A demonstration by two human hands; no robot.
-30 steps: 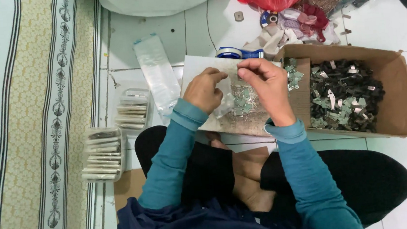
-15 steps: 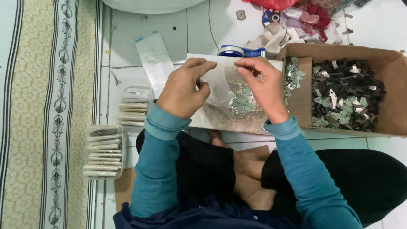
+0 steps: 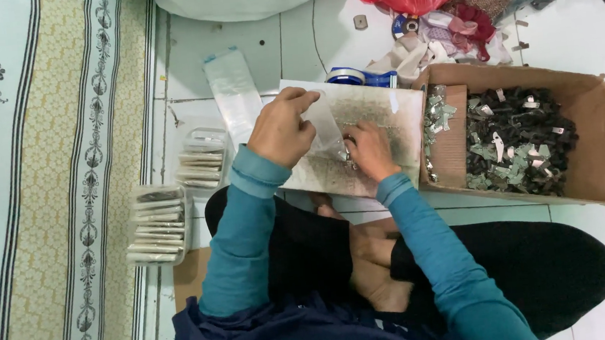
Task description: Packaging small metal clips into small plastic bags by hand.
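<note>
Both my hands work over the board (image 3: 378,116) on my lap: my left hand (image 3: 283,129) pinches a small clear bag (image 3: 324,121) at its top, my right hand (image 3: 368,150) has fingers curled on metal pieces (image 3: 349,157) beside it.

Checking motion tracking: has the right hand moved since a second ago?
Yes. The right hand dropped from raised near the cardboard box's left wall down onto the board.
</note>
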